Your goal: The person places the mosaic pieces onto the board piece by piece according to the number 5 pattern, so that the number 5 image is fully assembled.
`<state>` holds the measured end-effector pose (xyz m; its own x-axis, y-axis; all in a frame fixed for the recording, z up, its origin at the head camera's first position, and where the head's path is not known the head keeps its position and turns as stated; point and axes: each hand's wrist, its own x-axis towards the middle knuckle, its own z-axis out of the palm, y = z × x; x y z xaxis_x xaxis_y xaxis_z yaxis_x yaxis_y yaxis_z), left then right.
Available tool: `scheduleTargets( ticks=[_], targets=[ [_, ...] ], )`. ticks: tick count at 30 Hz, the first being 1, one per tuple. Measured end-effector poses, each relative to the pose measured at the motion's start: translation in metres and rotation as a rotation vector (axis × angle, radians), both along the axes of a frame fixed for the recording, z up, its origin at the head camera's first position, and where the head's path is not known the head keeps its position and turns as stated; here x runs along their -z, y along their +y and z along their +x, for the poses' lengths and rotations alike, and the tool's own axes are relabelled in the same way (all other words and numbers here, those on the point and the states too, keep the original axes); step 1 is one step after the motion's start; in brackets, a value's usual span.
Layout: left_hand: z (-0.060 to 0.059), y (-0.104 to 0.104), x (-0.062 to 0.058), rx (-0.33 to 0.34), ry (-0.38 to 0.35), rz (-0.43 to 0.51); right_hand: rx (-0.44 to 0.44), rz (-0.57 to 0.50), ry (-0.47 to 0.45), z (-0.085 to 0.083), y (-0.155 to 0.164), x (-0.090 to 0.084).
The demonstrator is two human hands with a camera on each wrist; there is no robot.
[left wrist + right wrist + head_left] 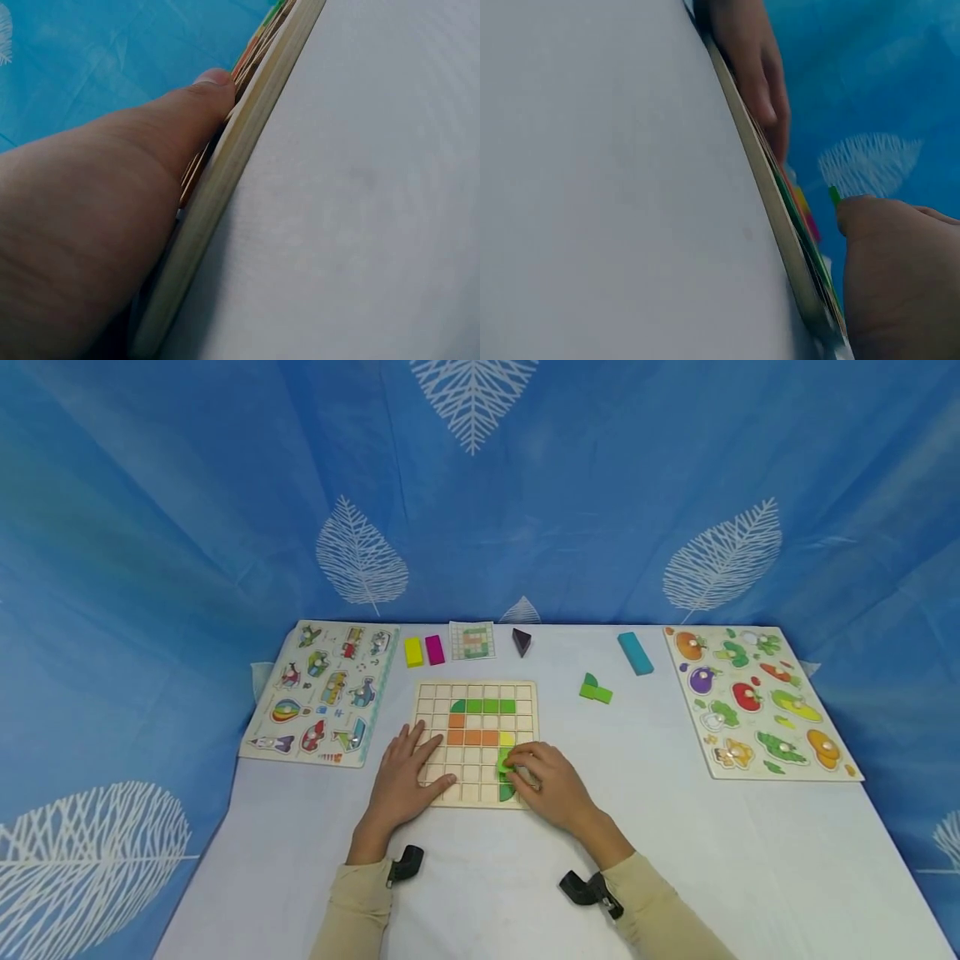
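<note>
A square wooden grid board (528, 693) lies in front of the person. Spread over its left side is the left hand (405, 785); in the left wrist view its thumb (187, 112) lies on the board near the edge. At the right side, the right hand (555, 787) pinches a small green tile (835, 196) between thumb and fingers, above the board in the right wrist view. On the board are a row of green tiles (491, 705), several orange tiles (472, 737), a yellow tile (507, 738) and a dark green rounded tile (507, 792). Fingers partly cover the right column.
Behind the board are a pattern card (472, 641), a yellow block (413, 652), a magenta block (435, 649) and a black wedge (521, 642). Loose green tiles (597, 692) and a teal block (636, 653) lie right. Picture puzzles flank them: vehicles (262, 739), vegetables (750, 652).
</note>
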<state>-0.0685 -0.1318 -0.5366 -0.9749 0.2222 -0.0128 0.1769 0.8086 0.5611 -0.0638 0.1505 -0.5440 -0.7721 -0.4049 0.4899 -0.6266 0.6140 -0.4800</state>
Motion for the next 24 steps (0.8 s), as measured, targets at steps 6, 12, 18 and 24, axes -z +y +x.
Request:
scheduleTargets(
  ticks=[6, 12, 18, 24],
  targets=[
    [-0.004, 0.004, 0.005, 0.002, 0.017, -0.004, -0.106, 0.122, 0.064, 0.013, -0.012, -0.001],
    [-0.003, 0.002, 0.006, 0.006, 0.053, 0.011, -0.096, 0.177, 0.060, 0.017, -0.015, 0.002],
    [0.001, 0.001, 0.005, 0.004, 0.042, 0.006, -0.086, 0.209, 0.052, 0.021, -0.017, -0.001],
    [0.003, 0.003, 0.006, -0.018, 0.028, 0.022, -0.089, 0.196, 0.057, 0.022, -0.015, -0.002]
  ],
)
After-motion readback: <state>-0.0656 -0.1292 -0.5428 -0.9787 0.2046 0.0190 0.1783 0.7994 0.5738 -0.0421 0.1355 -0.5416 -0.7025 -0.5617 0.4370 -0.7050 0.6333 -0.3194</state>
